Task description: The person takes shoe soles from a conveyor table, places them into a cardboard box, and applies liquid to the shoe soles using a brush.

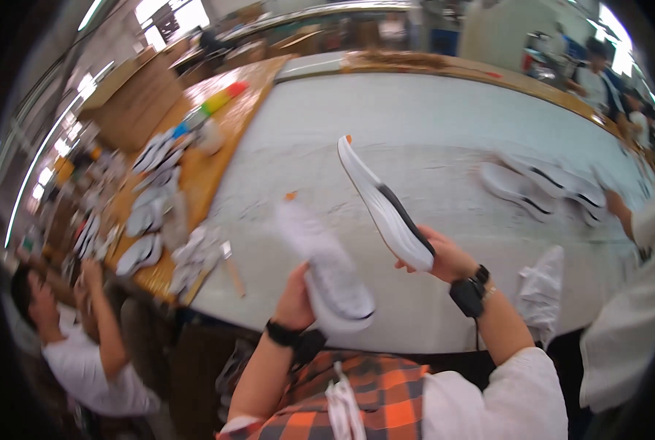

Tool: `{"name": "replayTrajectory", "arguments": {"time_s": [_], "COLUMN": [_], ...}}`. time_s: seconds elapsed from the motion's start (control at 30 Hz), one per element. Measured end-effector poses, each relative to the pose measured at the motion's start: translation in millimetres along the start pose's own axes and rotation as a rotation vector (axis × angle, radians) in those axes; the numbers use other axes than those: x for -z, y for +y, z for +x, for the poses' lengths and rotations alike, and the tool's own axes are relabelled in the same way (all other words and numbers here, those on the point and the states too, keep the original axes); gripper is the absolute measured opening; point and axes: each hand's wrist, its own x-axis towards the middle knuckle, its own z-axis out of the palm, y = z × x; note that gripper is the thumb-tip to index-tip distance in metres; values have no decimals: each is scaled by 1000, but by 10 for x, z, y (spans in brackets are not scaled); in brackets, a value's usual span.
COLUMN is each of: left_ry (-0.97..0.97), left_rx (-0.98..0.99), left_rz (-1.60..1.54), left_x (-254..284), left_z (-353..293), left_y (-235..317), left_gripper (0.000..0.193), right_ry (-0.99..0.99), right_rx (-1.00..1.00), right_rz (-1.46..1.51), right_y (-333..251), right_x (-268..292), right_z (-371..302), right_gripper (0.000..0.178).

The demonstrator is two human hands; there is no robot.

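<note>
My left hand (295, 297) grips a white shoe upper (326, 268) from below; it looks blurred and stands tilted up to the left. My right hand (444, 258) holds a white shoe sole with a black stripe (383, 203) by its lower end, the sole pointing up and left, edge-on. Both are raised above a large white worktable (430, 125). Black bands sit on both my wrists.
More white soles (540, 187) lie at the table's right. A white shoe upper (541, 290) lies near the front edge. Several soles and parts (148, 213) cover a wooden bench on the left. One person sits at lower left (85, 345), another stands at right (635, 323).
</note>
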Motion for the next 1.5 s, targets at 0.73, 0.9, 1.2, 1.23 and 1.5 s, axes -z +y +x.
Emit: {"name": "replayTrajectory", "arguments": {"time_s": [0.73,0.9,1.2,1.23,1.5], "left_ry": [-110,-100,132,52,47], "left_rx": [-295,-197,-135,-128,31], "left_rz": [622,648,230,76,-357], "left_x": [209,81,231,269,427], "left_z": [-661,-832,-610,-590,-590], "left_y": [154,158,534,611,655], "left_gripper": [96,97,67,59,54], "right_ry": [-84,-113,-107,-103,-167], "right_rx": [-325,-262,36,26,162], "right_rz": [404,329,41,49,168], "right_y": [1236,1346,628,583,437], "right_x": [-697,-599,-1290,-1327,-1555], "right_z": [283,276,339,341,387], "right_gripper": [42,44,61,61,48]}}
